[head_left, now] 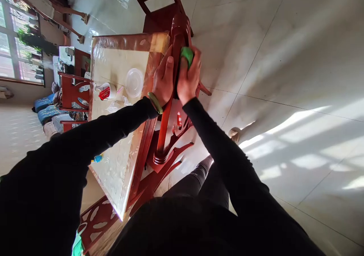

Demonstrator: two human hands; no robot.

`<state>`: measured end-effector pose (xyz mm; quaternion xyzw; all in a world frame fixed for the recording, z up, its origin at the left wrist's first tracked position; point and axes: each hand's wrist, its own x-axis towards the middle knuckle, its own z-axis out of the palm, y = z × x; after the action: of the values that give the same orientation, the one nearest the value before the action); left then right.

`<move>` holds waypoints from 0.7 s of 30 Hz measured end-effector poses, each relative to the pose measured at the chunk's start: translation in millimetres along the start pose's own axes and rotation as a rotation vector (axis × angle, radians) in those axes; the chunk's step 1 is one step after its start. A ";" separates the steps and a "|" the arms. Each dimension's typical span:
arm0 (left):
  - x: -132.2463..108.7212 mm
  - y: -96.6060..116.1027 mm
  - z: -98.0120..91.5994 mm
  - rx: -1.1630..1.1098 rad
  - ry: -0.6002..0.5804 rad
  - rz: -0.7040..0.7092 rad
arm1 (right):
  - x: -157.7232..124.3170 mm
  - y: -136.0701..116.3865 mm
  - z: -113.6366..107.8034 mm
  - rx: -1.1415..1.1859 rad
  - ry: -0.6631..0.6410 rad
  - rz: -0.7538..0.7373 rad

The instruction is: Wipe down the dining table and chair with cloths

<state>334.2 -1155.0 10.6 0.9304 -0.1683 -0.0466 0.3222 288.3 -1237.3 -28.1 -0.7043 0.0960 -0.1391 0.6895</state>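
A red wooden chair (164, 129) stands against the table, its curved top rail rising between my two hands. My left hand (162, 80), with a green bangle (155, 102) at the wrist, grips the left side of the rail; the thumb points up along it and the other fingers are partly hidden. On the rail's right side, my right hand (189, 77) is closed around a green cloth (187, 55) and presses it against the wood. Part of the cloth is hidden under the fingers.
Left of the chair is a table (122, 180) under a clear plastic cover. On it are a round plastic lid (134, 82), a white cup (111, 91) and a red packet (104, 93). Another red chair (162, 17) stands beyond. A person's legs (69, 19) show at the upper left.
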 end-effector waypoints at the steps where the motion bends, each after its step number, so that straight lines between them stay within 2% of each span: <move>1: 0.6 -2.3 -0.1 -0.003 -0.004 -0.001 | -27.0 -5.1 -2.9 0.006 0.067 0.064; 2: 0.9 -4.5 -0.3 -0.006 -0.013 -0.009 | -59.7 -11.4 -5.8 0.015 0.123 0.142; 4: 0.8 -8.3 -1.0 -0.015 -0.021 -0.033 | -117.0 -22.7 -10.0 0.099 0.064 0.143; 5: 0.6 -10.0 -1.1 -0.019 -0.019 -0.044 | -130.1 -25.9 -10.9 0.104 0.042 0.144; 6: 0.6 -11.6 -1.0 -0.019 -0.017 -0.054 | -128.3 -26.8 -10.9 0.092 0.036 0.146; 7: 0.8 -13.3 -0.7 -0.015 -0.016 -0.061 | -111.3 -25.7 -10.4 0.058 0.046 0.152; 8: 1.4 -15.2 -0.2 -0.008 -0.016 -0.062 | -82.0 -23.1 -9.4 0.003 0.068 0.159; 11: 4.4 -21.0 1.2 -0.004 -0.019 -0.046 | 23.6 -12.3 -4.3 -0.113 0.091 0.129; 12: 5.3 -22.5 1.5 -0.011 -0.013 -0.034 | 43.8 -10.0 -2.4 -0.111 0.098 0.118; 13: 6.0 -23.4 1.7 -0.019 -0.007 -0.023 | 48.9 -9.7 -1.2 -0.092 0.114 0.116; 14: 6.2 -23.8 1.8 -0.025 -0.007 -0.016 | 38.0 -11.6 -1.2 -0.061 0.127 0.126; 15: 6.1 -23.5 1.7 -0.026 -0.013 -0.012 | 12.4 -15.9 -2.9 -0.028 0.136 0.142; 16: 5.7 -22.6 1.6 -0.023 -0.019 -0.013 | -24.3 -22.2 -6.2 0.012 0.139 0.161; 19: 3.9 -18.1 1.1 -0.021 -0.017 -0.012 | -151.0 -42.8 -21.9 0.122 0.035 0.161; 21: 3.4 -15.1 0.6 -0.040 0.003 0.002 | -206.0 -49.8 -29.8 0.283 -0.041 0.116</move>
<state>341.6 -1145.4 0.9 0.9238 -0.1675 -0.0481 0.3410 81.4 -1196.6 8.8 -0.5958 0.1021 -0.0968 0.7907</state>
